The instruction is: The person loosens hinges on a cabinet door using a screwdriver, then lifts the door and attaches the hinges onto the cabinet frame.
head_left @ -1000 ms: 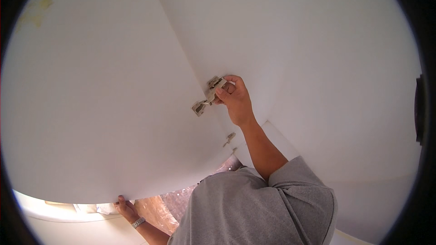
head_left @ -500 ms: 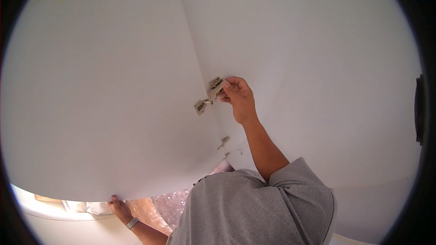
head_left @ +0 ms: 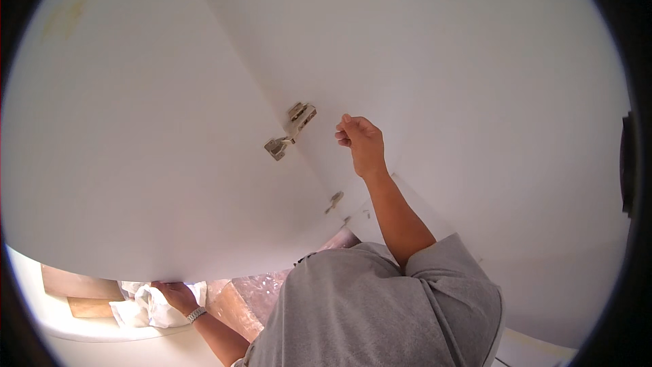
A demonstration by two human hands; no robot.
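Note:
A wide white door panel (head_left: 149, 170) meets a white side wall (head_left: 462, 109) along a slanting line. Across that line sits a metal hinge (head_left: 302, 117), its cup plate on the panel and its arm over a mounting plate on the wall. My right hand (head_left: 362, 144) is raised just right of the hinge, apart from it. Its fingers are curled with the thumb pressed to them, and nothing shows between them. My left hand (head_left: 176, 295) grips the panel's near edge at the lower left; its fingertips are partly hidden by the panel.
Another hinge (head_left: 334, 202) lies nearer along the same line. Behind my left hand are crumpled white plastic (head_left: 151, 309), brown boards (head_left: 88, 307) and a sheet of clear wrapping (head_left: 261, 292). A dark object (head_left: 628, 163) stands at the right rim.
My right hand has let go of the hinge and is now apart from it. The panel's near edge has shifted in view, exposing more white plastic, and my left hand stays on it.

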